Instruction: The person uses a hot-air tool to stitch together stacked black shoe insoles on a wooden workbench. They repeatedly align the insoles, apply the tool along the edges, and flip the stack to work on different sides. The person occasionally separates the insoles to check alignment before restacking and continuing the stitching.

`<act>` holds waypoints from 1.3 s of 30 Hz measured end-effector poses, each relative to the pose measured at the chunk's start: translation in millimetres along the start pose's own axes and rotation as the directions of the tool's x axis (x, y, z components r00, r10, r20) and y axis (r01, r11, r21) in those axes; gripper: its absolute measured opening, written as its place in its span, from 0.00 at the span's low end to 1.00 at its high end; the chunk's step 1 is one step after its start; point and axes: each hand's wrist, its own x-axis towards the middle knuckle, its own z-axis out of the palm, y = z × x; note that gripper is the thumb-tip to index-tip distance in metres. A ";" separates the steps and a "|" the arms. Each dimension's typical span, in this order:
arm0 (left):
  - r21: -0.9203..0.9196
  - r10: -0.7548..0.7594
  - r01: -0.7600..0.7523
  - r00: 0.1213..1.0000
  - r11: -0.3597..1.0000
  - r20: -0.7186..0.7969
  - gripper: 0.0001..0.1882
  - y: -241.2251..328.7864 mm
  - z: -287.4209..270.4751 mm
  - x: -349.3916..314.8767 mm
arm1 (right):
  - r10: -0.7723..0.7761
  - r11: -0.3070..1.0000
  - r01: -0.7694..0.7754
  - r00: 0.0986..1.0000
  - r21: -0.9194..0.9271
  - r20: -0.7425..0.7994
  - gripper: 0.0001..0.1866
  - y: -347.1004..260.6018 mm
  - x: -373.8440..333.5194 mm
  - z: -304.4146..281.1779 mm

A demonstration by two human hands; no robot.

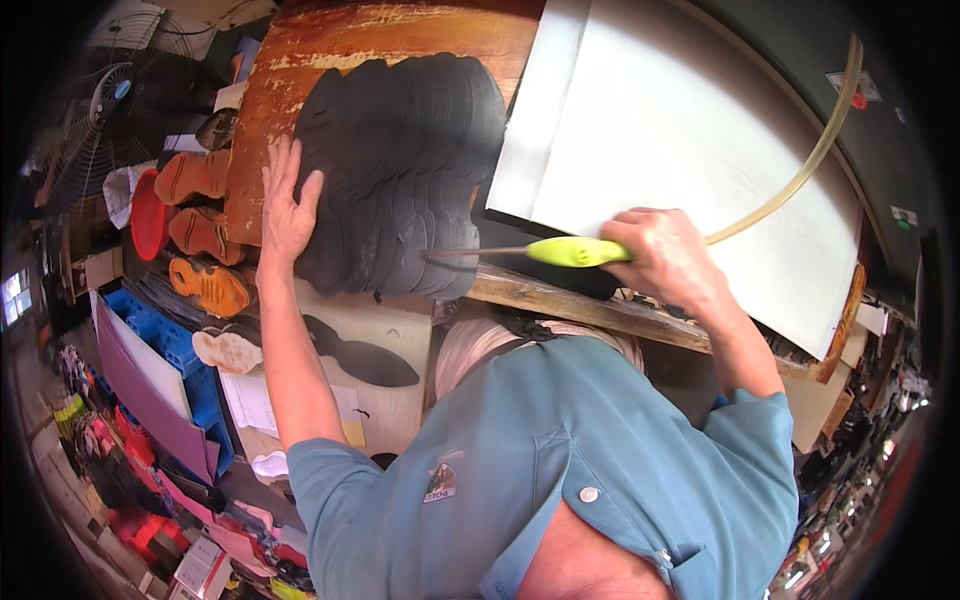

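Observation:
A thick spread of overlapping black sole-shaped sheets (390, 170) lies fanned out on a worn brown wooden board (420, 30). My left hand (288, 215) rests at the left side of the spread, fingers stretched out and thumb apart, holding nothing. In my right hand (665, 250) is a wand with a bright green handle (570, 252) and a thin metal rod. Its rod points left, with the tip over the lower right sheets; whether it touches them I cannot tell. Behind that hand, a translucent yellowish hose (800, 180) curves up to the right.
A large white panel (680, 120) lies at the right, behind a wooden beam (600, 315). Orange shoe-shaped pieces (210, 285), a red round dish (150, 215) and a blue crate (165, 330) are at the left. A fan (110, 95) stands far left. One dark sole (375, 362) lies nearer me.

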 end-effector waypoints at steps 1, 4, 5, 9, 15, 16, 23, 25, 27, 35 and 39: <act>-0.006 0.017 -0.017 1.000 1.000 0.012 0.37 -1.4 -1.2 -1.1 | -0.061 0.997 0.061 0.998 -0.040 0.012 0.12 -7.5 13.0 4.6; -0.100 -0.041 0.041 0.999 0.994 -0.002 0.35 -5.6 -9.0 -2.3 | -0.065 0.996 0.062 0.997 -0.068 -0.049 0.12 -18.8 51.1 7.3; -0.167 -0.047 0.042 0.999 0.985 -0.027 0.34 -7.2 -11.1 -1.9 | -0.019 0.995 0.005 0.991 -0.104 -0.130 0.10 -17.3 63.6 5.9; -0.309 -0.077 0.053 0.995 0.950 -0.066 0.30 -14.1 -11.1 0.2 | 0.044 0.993 -0.067 0.973 -0.098 -0.226 0.11 -6.8 83.4 -3.8; -0.405 -0.082 0.045 0.994 0.913 -0.076 0.29 -19.8 -10.5 1.1 | -0.012 0.998 -0.002 0.975 -0.061 -0.221 0.12 -20.0 84.7 6.6; -0.402 -0.091 0.056 0.993 0.914 -0.070 0.29 -19.1 -11.3 0.6 | -0.053 0.998 0.043 0.982 -0.055 -0.184 0.12 -22.5 82.8 6.2; -0.334 -0.058 0.027 0.995 0.942 -0.082 0.29 -10.3 -10.0 -1.8 | -0.095 0.990 0.099 0.994 -0.096 0.045 0.09 -25.4 49.9 -9.5; -0.331 -0.066 0.037 0.995 0.943 -0.079 0.28 -9.4 -10.3 -0.8 | -0.085 0.996 0.087 0.995 -0.030 0.060 0.09 -24.7 45.4 -11.7; -0.327 -0.067 0.039 0.995 0.944 -0.074 0.29 -8.6 -11.3 -0.1 | -0.021 1.000 0.021 1.000 0.002 -0.021 0.10 -24.4 50.0 -10.2; -0.134 -0.041 0.042 0.999 0.990 0.016 0.42 -0.8 -17.1 -1.7 | -0.005 0.999 -0.001 0.987 -0.037 -0.158 0.12 -25.7 102.7 1.6; -0.243 -0.019 0.039 0.996 0.969 0.085 0.41 -8.4 -25.7 0.2 | -0.103 0.993 0.099 0.992 -0.061 -0.072 0.13 -31.4 101.1 6.5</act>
